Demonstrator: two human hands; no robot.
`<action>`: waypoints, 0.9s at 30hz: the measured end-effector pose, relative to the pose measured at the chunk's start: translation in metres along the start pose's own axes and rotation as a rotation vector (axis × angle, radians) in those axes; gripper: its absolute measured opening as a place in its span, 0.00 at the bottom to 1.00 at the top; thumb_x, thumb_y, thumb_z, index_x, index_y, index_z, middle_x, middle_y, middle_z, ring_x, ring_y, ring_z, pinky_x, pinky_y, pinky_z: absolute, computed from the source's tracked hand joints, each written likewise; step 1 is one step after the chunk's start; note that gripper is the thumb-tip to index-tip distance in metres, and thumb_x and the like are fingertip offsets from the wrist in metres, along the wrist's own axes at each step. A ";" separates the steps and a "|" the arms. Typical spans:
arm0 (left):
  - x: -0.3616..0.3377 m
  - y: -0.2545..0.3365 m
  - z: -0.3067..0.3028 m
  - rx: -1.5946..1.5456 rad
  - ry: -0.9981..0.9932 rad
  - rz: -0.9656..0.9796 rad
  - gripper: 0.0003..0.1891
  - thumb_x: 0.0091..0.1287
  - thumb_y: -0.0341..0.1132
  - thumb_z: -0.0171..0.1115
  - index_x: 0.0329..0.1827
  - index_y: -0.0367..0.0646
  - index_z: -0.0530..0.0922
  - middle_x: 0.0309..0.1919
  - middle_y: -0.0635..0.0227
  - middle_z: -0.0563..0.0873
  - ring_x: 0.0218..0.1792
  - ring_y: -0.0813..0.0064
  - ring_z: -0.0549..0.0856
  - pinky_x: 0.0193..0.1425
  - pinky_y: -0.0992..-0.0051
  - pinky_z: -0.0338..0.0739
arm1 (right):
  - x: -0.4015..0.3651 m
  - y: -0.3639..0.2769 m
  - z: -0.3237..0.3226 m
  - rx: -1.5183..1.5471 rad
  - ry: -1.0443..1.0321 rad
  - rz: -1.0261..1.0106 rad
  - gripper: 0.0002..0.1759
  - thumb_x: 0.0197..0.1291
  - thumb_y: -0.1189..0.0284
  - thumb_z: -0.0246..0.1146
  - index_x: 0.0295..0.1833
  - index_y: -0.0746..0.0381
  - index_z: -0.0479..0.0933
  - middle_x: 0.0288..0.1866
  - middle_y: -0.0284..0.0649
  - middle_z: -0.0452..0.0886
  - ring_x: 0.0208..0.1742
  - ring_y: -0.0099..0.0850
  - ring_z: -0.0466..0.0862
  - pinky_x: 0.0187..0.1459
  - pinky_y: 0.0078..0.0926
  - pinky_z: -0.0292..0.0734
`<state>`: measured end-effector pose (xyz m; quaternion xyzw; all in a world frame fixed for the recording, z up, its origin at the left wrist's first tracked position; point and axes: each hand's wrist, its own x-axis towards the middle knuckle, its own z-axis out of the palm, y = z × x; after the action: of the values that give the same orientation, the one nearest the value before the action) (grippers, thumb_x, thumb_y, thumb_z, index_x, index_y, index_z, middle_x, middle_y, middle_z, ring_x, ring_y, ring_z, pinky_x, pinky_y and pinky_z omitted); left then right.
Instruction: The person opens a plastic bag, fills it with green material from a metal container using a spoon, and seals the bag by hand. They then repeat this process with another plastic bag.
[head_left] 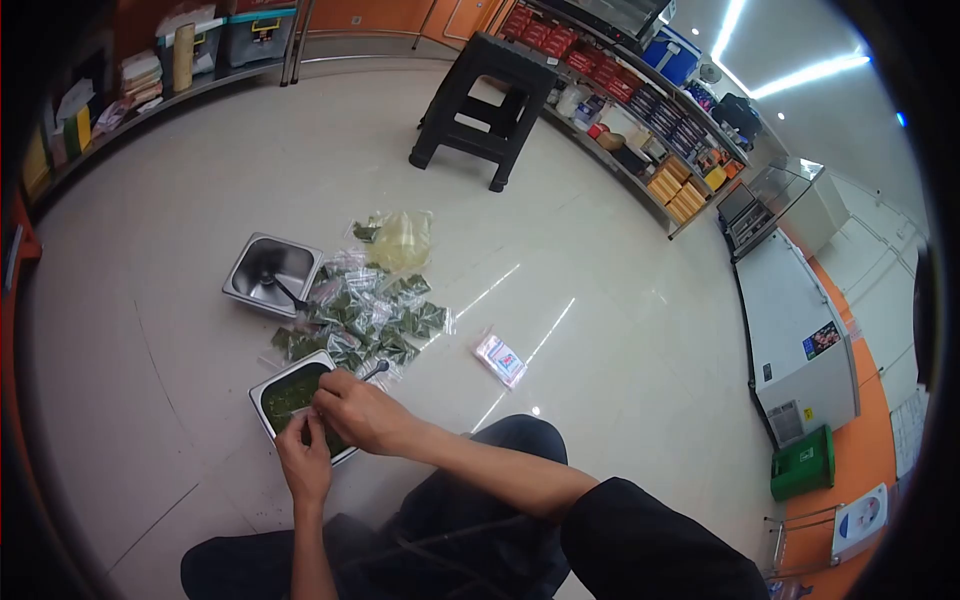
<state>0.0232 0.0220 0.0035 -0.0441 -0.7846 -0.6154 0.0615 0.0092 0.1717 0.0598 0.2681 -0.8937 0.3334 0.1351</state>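
Both hands meet over a steel food pan (262, 412) that holds a chunky green mixture (292, 392). My left hand (304, 458) pinches what looks like a small clear plastic bag (300, 412), mostly covered by fingers. From the right, my right hand (355, 408) has its fingers closed at the same bag. A dark spoon handle (378, 369) sticks out past the pan's far rim, its lower end hidden. Just beyond lies a heap of small clear bags filled with green (360, 315). Left of the heap stands a second steel pan (262, 262) with a dark-handled utensil (288, 292) in it.
A yellowish plastic bag (402, 240) lies behind the heap. A pink-and-white packet (499, 361) rests on the floor (620, 330) to the right. Farther off are a black stool (485, 110), stocked shelves (640, 130), a white chest freezer (795, 320) and a green bin (803, 464).
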 end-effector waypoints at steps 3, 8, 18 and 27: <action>0.002 0.017 -0.006 0.099 -0.017 0.018 0.13 0.75 0.34 0.59 0.41 0.30 0.83 0.31 0.48 0.87 0.32 0.57 0.88 0.40 0.62 0.78 | 0.001 -0.002 -0.001 0.120 -0.009 0.079 0.06 0.58 0.77 0.65 0.39 0.68 0.77 0.37 0.50 0.76 0.41 0.51 0.80 0.41 0.46 0.78; 0.003 0.018 -0.002 -0.005 -0.047 -0.048 0.13 0.74 0.33 0.58 0.39 0.28 0.82 0.27 0.49 0.85 0.28 0.66 0.86 0.37 0.63 0.76 | -0.003 -0.014 0.009 -0.034 0.098 0.165 0.07 0.57 0.78 0.65 0.37 0.68 0.74 0.36 0.51 0.74 0.39 0.51 0.80 0.40 0.46 0.78; -0.003 -0.003 -0.006 -0.123 -0.051 -0.172 0.13 0.73 0.31 0.57 0.32 0.29 0.81 0.20 0.71 0.79 0.23 0.84 0.75 0.27 0.73 0.68 | 0.002 0.001 0.016 -0.116 0.108 0.153 0.15 0.54 0.75 0.64 0.47 0.65 0.72 0.41 0.50 0.75 0.43 0.50 0.81 0.37 0.46 0.81; 0.010 -0.018 -0.015 -0.251 0.062 -0.228 0.16 0.78 0.32 0.54 0.29 0.36 0.77 0.22 0.74 0.76 0.25 0.86 0.72 0.28 0.79 0.64 | 0.003 -0.011 0.020 -0.111 -0.059 -0.017 0.15 0.53 0.75 0.65 0.47 0.68 0.78 0.53 0.47 0.77 0.56 0.45 0.81 0.43 0.40 0.85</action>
<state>0.0113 0.0035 -0.0088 0.0567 -0.6992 -0.7127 0.0095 0.0116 0.1504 0.0518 0.2773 -0.9121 0.2743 0.1262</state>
